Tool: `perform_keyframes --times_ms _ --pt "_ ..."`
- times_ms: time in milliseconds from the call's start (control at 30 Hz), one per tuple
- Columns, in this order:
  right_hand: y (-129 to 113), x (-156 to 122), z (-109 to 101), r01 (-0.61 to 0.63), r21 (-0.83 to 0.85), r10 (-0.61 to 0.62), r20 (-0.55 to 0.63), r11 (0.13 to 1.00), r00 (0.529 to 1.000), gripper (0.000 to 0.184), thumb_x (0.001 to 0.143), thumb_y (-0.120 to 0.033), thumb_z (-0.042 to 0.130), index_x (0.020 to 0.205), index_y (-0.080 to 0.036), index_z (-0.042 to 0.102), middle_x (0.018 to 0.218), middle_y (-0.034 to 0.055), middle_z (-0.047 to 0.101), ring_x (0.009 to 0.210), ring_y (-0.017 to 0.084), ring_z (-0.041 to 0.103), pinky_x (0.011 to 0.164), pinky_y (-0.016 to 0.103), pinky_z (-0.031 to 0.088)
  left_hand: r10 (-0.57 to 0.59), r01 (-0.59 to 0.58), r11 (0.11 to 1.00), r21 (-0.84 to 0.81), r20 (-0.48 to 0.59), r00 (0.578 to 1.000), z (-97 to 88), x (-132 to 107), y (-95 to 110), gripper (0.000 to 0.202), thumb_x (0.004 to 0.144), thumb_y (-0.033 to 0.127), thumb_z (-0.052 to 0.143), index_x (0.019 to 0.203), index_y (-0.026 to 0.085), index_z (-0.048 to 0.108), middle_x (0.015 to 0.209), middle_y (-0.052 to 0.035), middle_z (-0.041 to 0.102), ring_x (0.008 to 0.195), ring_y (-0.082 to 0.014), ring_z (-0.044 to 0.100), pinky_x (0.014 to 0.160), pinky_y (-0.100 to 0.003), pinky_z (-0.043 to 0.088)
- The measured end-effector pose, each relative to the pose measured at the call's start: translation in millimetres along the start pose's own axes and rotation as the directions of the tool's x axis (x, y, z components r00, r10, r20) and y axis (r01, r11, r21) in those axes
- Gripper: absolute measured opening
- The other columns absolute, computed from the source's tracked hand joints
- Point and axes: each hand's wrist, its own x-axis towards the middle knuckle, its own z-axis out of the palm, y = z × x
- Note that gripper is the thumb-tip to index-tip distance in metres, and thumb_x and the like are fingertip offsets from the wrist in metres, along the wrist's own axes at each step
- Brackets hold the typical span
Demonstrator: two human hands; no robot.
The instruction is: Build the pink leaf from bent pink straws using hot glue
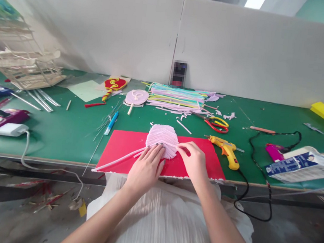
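Observation:
A pale pink fan-shaped piece [163,134], built from slanting rows of fuzzy strips like pipe cleaners, lies on a red board [204,157]. My left hand [148,167] rests with fingers stretched out over its lower left part. At its right edge, thumb and forefinger of my right hand [194,160] pinch the end of a pale pink pipe cleaner [172,145]. Exactly how far that strip runs is hidden by my left fingers. A long pink pipe cleaner [119,163] stretches from beside my left hand to the board's lower left corner.
Behind the board lie a bundle of coloured pipe cleaners [176,97], scissors [218,125] and a pink round fan shape [136,97]. A yellow glue gun [227,150] trails a black cord at right. At left are a blue pen-like tool [112,123] and a purple power strip [1,120].

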Motion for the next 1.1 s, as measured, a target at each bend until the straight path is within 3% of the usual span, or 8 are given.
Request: perform_keyframes --times_ms 567,800,1100 --pt "5 -5 4 0.008 -0.049 -0.007 0.026 0.999 1.0 0.014 0.091 -0.027 0.047 0.083 -0.021 0.057 0.082 0.0055 0.061 0.08 0.019 0.06 0.076 0.031 0.048 -0.015 0.015 1.0 0.004 -0.01 1.0 0.4 2 1 0.042 0.095 0.025 0.031 0.133 0.014 0.045 0.14 -0.0085 0.047 0.128 -0.0215 0.044 0.11 -0.042 0.031" --pt "-4 -7 2 0.015 -0.085 -0.013 0.029 0.996 1.0 0.014 0.091 -0.026 0.047 0.083 -0.021 0.057 0.082 0.0057 0.062 0.08 0.019 0.06 0.075 0.033 0.048 -0.033 0.033 0.999 0.035 -0.005 0.999 -1.5 1 2 0.044 0.092 0.026 0.037 0.134 0.017 0.046 0.141 -0.0051 0.046 0.132 -0.0277 0.037 0.112 -0.048 0.026" --pt "-5 -12 3 0.017 -0.168 -0.009 0.049 0.986 0.999 0.015 0.091 -0.027 0.047 0.083 -0.021 0.058 0.083 0.0062 0.064 0.083 0.021 0.06 0.076 0.035 0.047 -0.035 0.035 0.998 0.055 -0.002 0.999 -1.3 1 2 0.044 0.091 0.026 0.037 0.134 0.018 0.047 0.14 -0.0043 0.047 0.13 -0.0292 0.04 0.11 -0.049 0.029"
